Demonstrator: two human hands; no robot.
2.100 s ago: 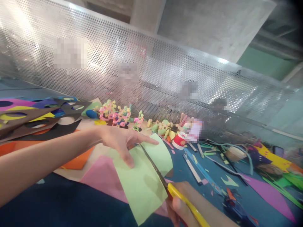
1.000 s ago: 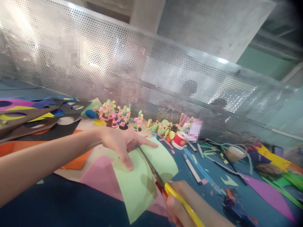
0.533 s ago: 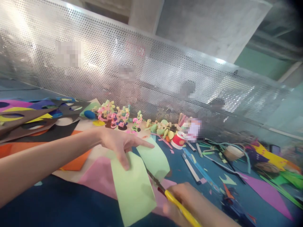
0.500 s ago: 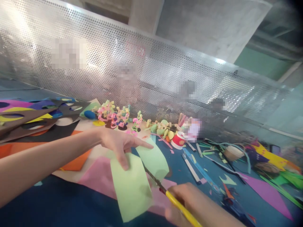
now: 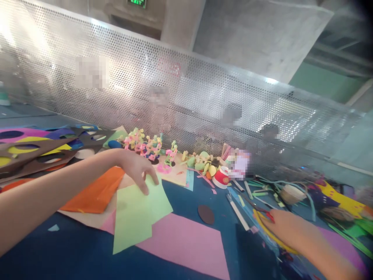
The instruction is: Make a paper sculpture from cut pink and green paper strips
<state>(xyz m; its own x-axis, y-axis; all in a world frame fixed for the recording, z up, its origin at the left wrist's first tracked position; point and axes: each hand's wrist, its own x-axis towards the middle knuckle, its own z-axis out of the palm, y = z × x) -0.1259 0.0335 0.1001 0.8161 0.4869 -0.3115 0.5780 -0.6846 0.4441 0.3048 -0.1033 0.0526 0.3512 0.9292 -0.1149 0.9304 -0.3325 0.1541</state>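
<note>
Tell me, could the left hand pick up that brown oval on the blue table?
Probably yes. The brown oval seems uncovered, to the right of the left hand. But that hand is pinching the light green paper, so it would likely have to let go first.

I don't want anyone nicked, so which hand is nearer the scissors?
Right: the right hand holds the scissors; the left hand is well left of them, on green paper.
</note>
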